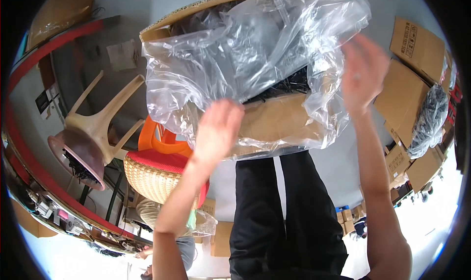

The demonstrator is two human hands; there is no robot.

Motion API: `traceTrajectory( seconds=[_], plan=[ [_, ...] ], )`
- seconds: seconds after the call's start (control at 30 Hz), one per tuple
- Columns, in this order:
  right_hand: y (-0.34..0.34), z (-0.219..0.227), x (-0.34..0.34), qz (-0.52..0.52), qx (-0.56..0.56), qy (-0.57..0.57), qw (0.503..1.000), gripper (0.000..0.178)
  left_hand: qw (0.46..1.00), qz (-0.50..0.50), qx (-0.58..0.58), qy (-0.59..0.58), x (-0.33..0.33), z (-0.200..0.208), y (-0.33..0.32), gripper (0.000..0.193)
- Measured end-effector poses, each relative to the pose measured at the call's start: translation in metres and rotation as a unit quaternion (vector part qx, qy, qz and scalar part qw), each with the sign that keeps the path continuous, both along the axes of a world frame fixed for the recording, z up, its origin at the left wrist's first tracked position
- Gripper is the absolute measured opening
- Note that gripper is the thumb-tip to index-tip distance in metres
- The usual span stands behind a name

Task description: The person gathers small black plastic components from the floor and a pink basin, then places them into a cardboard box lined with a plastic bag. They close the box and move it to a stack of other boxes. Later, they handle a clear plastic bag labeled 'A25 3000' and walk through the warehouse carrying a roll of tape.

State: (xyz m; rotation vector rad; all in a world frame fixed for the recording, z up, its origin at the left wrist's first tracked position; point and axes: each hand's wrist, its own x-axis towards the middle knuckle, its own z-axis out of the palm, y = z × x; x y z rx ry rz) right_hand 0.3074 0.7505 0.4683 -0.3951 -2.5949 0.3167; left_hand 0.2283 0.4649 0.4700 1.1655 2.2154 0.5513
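Note:
In front of me is a cardboard box [282,118], lined with a large clear plastic bag [196,59] that spills over its rim. Thin black pieces [293,83] show through the bag's opening; their kind is too small to make out. My left hand [219,128] is at the near left of the box, its fingers bent together on the edge of the bag. At the bag's right side is my right hand [364,71], smeared by motion; whether its fingers grip the plastic does not show.
A beige plastic stool [100,118] lies at the left beside a pinkish bowl [76,157] with black pieces. Near it stand an orange stool [159,138] and a woven seat with a red top [157,177]. Cardboard boxes [402,93] are at the right. Another person [184,250] sits behind.

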Motion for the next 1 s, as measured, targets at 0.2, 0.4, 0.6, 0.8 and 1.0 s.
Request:
traceTrajectory(
  seconds=[0.2,0.4,0.6,0.8,1.0],
  plan=[
    [-0.164,-0.080,0.012,0.242,-0.383,-0.239,0.859,0.024,0.913,-0.035,-0.211,0.348,-0.118,-0.036,-0.023,0.080],
    [-0.253,-0.145,-0.060,0.298,-0.143,-0.226,0.916,0.010,0.922,-0.073,-0.186,0.333,-0.136,-0.052,-0.057,0.089],
    [-0.231,-0.111,-0.011,0.464,-0.138,-0.070,0.872,0.017,0.933,-0.022,-0.149,0.327,-0.120,-0.043,-0.072,0.080],
    [-0.191,-0.086,0.051,0.387,-0.148,-0.194,0.889,0.039,0.966,-0.025,-0.021,0.255,-0.074,-0.020,-0.067,0.068],
    [-0.051,-0.045,0.105,-0.014,0.005,-0.449,0.893,0.044,0.984,0.139,-0.090,0.072,0.005,-0.104,-0.041,0.051]
  ],
)
